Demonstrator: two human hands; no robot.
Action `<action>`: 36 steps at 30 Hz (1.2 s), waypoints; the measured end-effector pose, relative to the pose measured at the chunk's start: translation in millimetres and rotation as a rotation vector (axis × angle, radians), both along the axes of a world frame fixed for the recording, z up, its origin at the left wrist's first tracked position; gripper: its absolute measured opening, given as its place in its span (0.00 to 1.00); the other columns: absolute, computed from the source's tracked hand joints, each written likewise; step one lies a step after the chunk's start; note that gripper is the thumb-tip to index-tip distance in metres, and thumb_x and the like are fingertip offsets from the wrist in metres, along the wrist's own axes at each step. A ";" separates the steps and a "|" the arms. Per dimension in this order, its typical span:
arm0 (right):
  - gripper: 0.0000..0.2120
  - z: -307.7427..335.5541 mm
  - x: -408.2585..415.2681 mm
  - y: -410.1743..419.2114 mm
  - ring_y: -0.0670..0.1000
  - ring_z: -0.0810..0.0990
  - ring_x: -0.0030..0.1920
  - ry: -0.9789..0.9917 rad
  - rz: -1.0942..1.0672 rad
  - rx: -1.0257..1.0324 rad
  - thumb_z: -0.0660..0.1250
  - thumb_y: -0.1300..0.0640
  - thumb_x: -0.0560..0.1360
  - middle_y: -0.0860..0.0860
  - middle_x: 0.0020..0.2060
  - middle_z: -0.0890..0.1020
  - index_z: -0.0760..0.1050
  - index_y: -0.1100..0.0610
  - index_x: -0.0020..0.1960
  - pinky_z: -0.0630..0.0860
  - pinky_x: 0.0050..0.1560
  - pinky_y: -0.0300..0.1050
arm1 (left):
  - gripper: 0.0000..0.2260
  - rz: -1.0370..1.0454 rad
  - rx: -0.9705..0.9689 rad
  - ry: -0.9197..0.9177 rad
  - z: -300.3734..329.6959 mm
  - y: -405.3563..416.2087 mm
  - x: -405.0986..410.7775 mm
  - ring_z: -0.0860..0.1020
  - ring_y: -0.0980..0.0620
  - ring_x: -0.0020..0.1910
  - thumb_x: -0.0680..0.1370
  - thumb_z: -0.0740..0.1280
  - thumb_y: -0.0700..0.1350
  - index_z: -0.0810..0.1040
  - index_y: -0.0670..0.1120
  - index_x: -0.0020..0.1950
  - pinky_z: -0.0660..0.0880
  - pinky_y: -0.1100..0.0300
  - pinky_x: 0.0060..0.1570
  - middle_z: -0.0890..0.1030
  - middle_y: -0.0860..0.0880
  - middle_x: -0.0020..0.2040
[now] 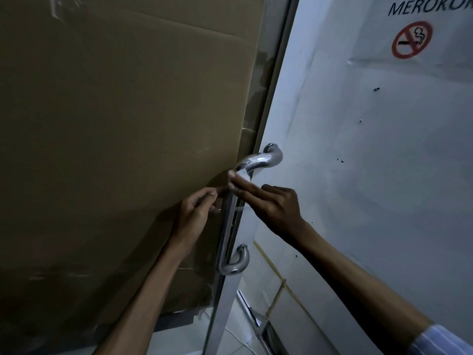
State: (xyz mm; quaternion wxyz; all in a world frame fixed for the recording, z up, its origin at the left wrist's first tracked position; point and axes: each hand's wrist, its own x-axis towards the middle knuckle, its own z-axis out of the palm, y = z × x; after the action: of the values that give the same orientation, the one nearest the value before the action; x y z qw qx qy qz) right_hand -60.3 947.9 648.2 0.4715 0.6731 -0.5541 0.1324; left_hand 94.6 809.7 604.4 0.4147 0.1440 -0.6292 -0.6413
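While the left hand is pinching one end of what looks like a clear tape strip with curled fingers, the right hand is laying straight fingers on the strip's other end, across the door handle. The step is probably going best with slow smoothing outward from the pinched end, the strip taut and off the steel bar. Brown cardboard is covering the left door panel; white paper bearing a no-smoking sign is covering the right. Dim light is dulling the room.

Head view, close, probably angled downward
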 end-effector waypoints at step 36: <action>0.16 43.4 -28.9 6.5 0.50 0.86 0.43 -1.085 0.027 -0.330 0.62 0.64 0.83 0.43 0.61 0.85 0.84 0.52 0.63 0.81 0.26 0.54 | 0.13 -0.023 0.045 -0.023 -10.0 -3.3 0.2 0.78 0.61 0.44 0.77 0.65 0.54 0.85 0.55 0.57 0.73 0.73 0.42 0.87 0.55 0.54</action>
State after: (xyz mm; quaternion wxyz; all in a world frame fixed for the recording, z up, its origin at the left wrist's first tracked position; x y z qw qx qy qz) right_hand -89.2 954.5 691.6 0.2163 0.4331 -0.6805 0.5501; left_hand 94.8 806.4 594.5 0.3967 0.1537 -0.6209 -0.6583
